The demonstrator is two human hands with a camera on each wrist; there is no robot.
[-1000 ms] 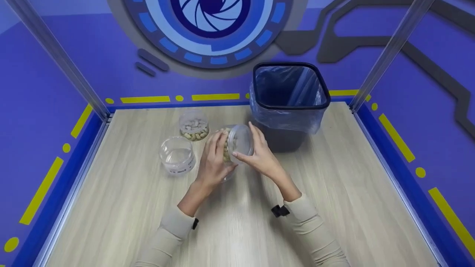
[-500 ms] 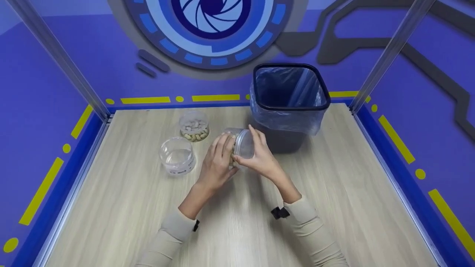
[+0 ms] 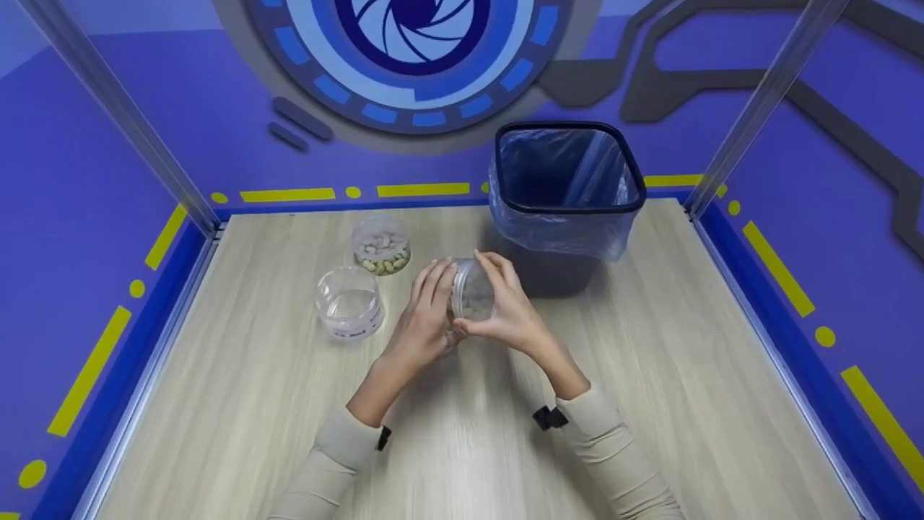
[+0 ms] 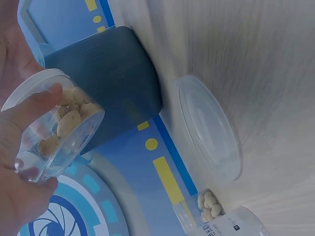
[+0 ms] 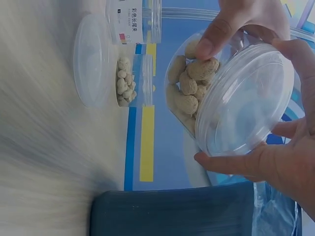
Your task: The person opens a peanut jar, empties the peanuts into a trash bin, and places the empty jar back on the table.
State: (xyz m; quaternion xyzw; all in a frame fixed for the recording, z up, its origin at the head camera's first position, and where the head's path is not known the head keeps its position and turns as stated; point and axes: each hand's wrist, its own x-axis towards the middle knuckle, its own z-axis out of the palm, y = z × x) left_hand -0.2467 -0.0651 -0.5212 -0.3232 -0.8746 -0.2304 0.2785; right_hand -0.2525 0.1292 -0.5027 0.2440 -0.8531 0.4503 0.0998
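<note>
My left hand (image 3: 419,314) grips the body of a clear plastic jar with unshelled peanuts (image 5: 189,93) in it. The thumb and fingers of my right hand (image 3: 511,310) span the rim of the clear lid (image 5: 248,105) at the jar's mouth. Both hands hold the jar on its side over the middle of the table, its lidded end facing right in the head view. In the left wrist view the peanuts (image 4: 69,123) show through the jar wall. Much of the jar is hidden by the fingers in the head view.
To the left stand an open clear jar (image 3: 350,325) with a label and a jar of peanuts (image 3: 382,261) behind it. A loose translucent lid (image 4: 211,132) lies on the table, hidden in the head view. At the back right is a dark bin (image 3: 552,271) with a plastic liner.
The jar and lid have turned between my hands, and the peanuts inside show less in the head view. The loose lid's edge beneath has gone from sight. The other jars and bin stay put.
</note>
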